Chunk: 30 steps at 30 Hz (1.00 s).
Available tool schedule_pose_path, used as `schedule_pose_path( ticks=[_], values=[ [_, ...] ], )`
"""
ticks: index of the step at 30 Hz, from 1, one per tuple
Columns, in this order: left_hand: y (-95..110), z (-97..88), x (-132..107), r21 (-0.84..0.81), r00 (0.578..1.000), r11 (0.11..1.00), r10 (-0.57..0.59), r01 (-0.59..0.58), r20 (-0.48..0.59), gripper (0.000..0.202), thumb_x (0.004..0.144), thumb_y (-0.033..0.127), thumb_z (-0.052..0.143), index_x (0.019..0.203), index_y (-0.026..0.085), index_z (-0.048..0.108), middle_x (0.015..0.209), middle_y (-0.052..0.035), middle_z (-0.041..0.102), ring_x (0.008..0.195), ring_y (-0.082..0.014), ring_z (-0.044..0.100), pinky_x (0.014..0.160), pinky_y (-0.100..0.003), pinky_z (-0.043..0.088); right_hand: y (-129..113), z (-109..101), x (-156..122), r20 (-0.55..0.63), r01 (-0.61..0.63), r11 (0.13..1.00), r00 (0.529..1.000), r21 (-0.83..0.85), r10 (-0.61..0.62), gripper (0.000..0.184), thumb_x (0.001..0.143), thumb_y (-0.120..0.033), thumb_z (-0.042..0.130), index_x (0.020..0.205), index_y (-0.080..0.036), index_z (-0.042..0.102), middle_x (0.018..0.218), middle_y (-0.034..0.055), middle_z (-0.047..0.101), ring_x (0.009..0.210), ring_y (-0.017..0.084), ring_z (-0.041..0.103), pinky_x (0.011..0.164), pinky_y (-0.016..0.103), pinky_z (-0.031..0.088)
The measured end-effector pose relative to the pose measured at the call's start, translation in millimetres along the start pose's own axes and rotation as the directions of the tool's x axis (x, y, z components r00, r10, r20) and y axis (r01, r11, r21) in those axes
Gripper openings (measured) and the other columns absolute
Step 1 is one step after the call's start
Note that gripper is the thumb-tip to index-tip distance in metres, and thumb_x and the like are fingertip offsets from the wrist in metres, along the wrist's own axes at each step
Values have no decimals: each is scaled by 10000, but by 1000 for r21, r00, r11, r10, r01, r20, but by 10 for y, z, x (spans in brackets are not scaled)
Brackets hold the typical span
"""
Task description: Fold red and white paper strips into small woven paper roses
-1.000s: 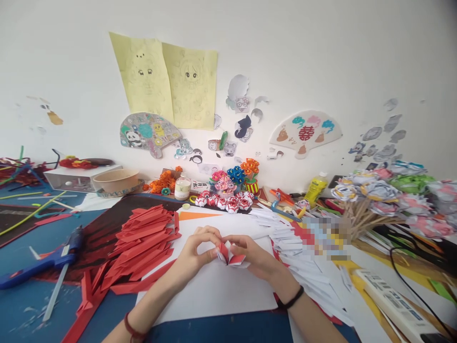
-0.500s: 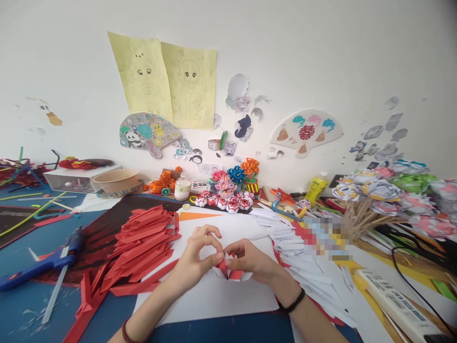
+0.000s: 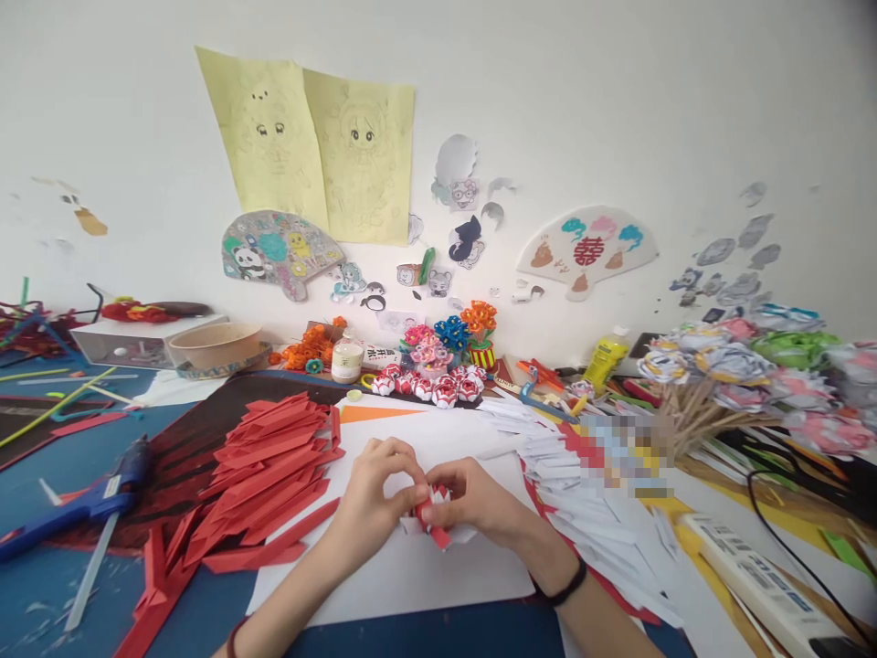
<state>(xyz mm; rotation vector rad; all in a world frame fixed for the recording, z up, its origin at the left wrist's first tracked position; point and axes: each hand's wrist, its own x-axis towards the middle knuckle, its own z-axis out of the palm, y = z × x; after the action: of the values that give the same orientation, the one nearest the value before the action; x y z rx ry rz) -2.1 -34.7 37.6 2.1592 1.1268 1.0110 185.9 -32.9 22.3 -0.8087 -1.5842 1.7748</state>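
My left hand (image 3: 374, 498) and my right hand (image 3: 472, 498) meet over a white sheet (image 3: 417, 571) at the table's middle. Both pinch a small folded red and white paper piece (image 3: 430, 519), fingers curled tightly around it. A pile of folded red paper strips (image 3: 270, 466) lies just left of my left hand. A fan of folded white paper strips (image 3: 582, 512) lies right of my right hand. Finished red and white paper flowers (image 3: 431, 388) stand in a row behind the sheet.
A blue glue gun (image 3: 75, 503) lies at the left. A bowl (image 3: 214, 344) and a box sit at the back left. Paper flowers on sticks (image 3: 740, 375) crowd the right. A white power strip (image 3: 754, 585) with a black cable lies at the front right.
My hands have closed in tighter on the paper piece and lowered it toward the sheet. The view has shifted slightly rightward and down.
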Motion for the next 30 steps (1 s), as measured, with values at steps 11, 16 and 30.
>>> schedule_pose_path(
  ticks=[11, 16, 30],
  values=[
    [36, -12, -77, 180, 991, 978, 120, -109, -52, 202, 897, 403, 553, 868, 206, 589, 760, 1, 598, 688, -137, 525, 628, -247, 394, 12, 8, 45, -321, 277, 958, 903, -73, -286, 408, 735, -372, 767, 1070, -200, 609, 986, 62, 661, 925, 193, 620, 735, 282, 503],
    [-79, 59, -79, 430, 964, 873, 266, -232, -21, 211, 969, 292, 422, 867, 193, 578, 759, -14, 595, 699, -146, 542, 633, -259, 389, 52, -1, 70, -315, 277, 955, 902, -106, -296, 446, 733, -383, 769, 1097, -198, 590, 1028, 75, 658, 964, 212, 620, 775, 323, 532],
    [-51, -14, -89, 461, 943, 841, 331, -282, -26, 207, 937, 219, 453, 1131, 209, 525, 1050, -64, 614, 929, -191, 584, 757, -295, 444, 49, -134, 103, -471, 198, 949, 831, -246, -295, 370, 715, -433, 759, 962, -173, 663, 1035, 82, 648, 859, 192, 626, 654, 277, 534]
  ],
)
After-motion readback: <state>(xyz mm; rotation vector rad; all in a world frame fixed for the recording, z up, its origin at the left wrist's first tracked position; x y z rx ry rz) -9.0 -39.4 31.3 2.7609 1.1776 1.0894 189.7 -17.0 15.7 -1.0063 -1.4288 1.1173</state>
